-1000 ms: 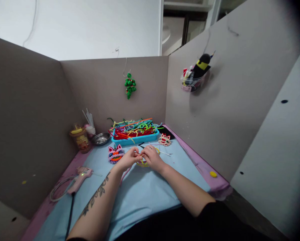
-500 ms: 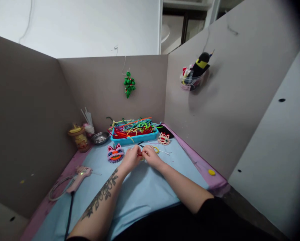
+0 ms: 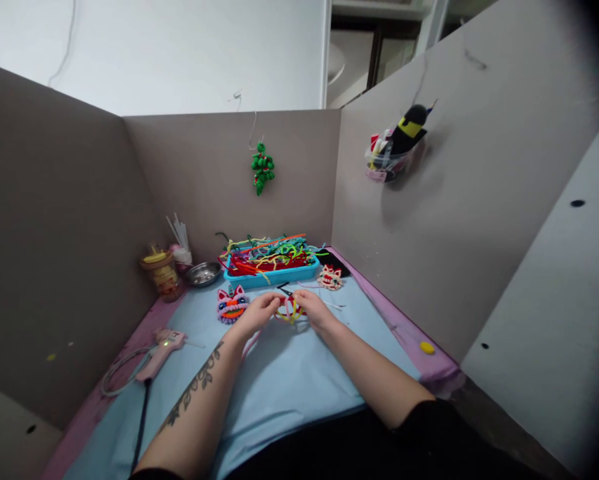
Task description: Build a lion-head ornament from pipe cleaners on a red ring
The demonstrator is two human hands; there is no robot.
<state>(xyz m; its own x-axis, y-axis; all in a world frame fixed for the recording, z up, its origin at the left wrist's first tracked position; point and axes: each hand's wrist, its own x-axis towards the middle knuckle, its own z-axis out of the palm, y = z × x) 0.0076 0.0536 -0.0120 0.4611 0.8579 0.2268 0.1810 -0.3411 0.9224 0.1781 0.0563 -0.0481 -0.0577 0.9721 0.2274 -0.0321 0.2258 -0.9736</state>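
My left hand (image 3: 255, 312) and my right hand (image 3: 315, 309) are both pinched on a small bent piece of yellow and red pipe cleaner (image 3: 289, 309), held just above the light blue mat (image 3: 279, 380). The piece spans the gap between the two hands. A pink and orange lion-face craft (image 3: 231, 305) lies just left of my left hand. A red and white lion-face craft (image 3: 330, 277) lies beyond my right hand. A blue tray (image 3: 274, 273) heaped with coloured pipe cleaners stands behind both hands.
A pink glue gun (image 3: 160, 344) with its cord lies at the left. A metal bowl (image 3: 203, 273), a jar (image 3: 162, 275) and white sticks stand at the back left. Grey partition walls enclose the desk; a green ornament (image 3: 262, 168) and a holder (image 3: 394, 150) hang on them.
My hands have drawn slightly apart, and the yellow and red pipe cleaner piece now shows between them, lifted a little off the mat.
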